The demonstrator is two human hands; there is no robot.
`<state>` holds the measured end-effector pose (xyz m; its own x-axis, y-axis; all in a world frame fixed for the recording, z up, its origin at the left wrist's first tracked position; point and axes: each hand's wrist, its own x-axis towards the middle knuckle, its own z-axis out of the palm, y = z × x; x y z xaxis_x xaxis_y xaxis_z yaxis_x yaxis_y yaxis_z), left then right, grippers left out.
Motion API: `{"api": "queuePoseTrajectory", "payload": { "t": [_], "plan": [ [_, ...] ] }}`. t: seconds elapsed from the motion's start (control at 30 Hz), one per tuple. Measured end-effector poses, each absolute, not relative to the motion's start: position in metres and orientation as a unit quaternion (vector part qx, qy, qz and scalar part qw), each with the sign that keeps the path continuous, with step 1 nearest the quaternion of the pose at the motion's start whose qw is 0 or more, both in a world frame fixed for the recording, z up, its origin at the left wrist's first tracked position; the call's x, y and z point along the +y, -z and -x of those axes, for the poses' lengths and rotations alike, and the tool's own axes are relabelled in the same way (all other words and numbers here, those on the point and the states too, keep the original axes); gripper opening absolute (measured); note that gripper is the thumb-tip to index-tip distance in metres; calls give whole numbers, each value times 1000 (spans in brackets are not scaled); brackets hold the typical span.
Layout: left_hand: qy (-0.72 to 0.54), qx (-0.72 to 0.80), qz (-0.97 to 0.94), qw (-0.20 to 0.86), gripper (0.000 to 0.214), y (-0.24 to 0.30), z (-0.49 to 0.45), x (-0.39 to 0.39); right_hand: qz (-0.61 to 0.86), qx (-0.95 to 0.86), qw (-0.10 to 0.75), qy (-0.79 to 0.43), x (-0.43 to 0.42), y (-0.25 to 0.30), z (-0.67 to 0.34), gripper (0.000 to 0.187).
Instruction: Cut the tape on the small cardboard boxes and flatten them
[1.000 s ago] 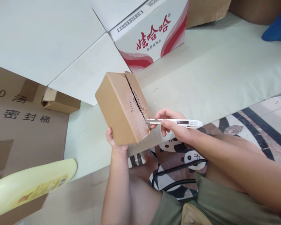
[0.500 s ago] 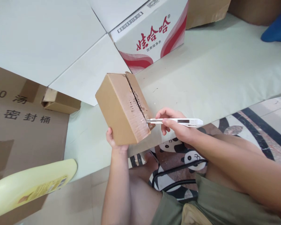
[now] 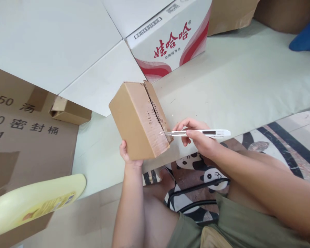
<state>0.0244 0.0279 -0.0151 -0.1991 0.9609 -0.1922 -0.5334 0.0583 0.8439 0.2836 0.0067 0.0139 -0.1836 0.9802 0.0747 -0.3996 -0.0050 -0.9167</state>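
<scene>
A small brown cardboard box (image 3: 133, 120) is held tilted above the pale green cloth. My left hand (image 3: 129, 155) grips its lower end from beneath, the thumb on the near side and the other fingers hidden. Clear tape and rows of punctures line the dark, ragged slit along the box's seam. My right hand (image 3: 196, 136) is closed around a white utility knife (image 3: 209, 133). The knife's blade points left, with its tip at the slit near the box's lower right corner; whether it is inside the slit, I cannot tell.
Behind the box stand a white-and-red water carton (image 3: 170, 48) and large white boxes (image 3: 67, 41). At left are a large printed carton (image 3: 41, 148) and a pale yellow bottle (image 3: 41, 199). A blue object (image 3: 306, 38) is at the far right. Pale green cloth (image 3: 243, 79) covers the surface.
The whole view has shifted slightly, so most things appear a little farther right. Both hands keep their holds, and the knife tip stays at the slit near the same corner.
</scene>
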Motion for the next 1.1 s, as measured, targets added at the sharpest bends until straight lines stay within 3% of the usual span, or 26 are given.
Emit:
{"api": "queuePoseTrajectory", "payload": {
  "t": [0.17,0.4,0.87,1.1],
  "plan": [
    [-631,434,-253,591,46,15,-24,27,312,-394,571,-649,11,-14,-283,15],
    [-632,440,-251,587,43,15,-23,27,349,-367,640,-577,18,-14,-284,9],
    [-639,380,-219,631,53,4,-26,31,392,-335,614,-598,19,-18,-287,13],
    [-546,398,-195,711,59,6,-15,31,474,-312,585,-579,25,-11,-285,8]
  ]
}}
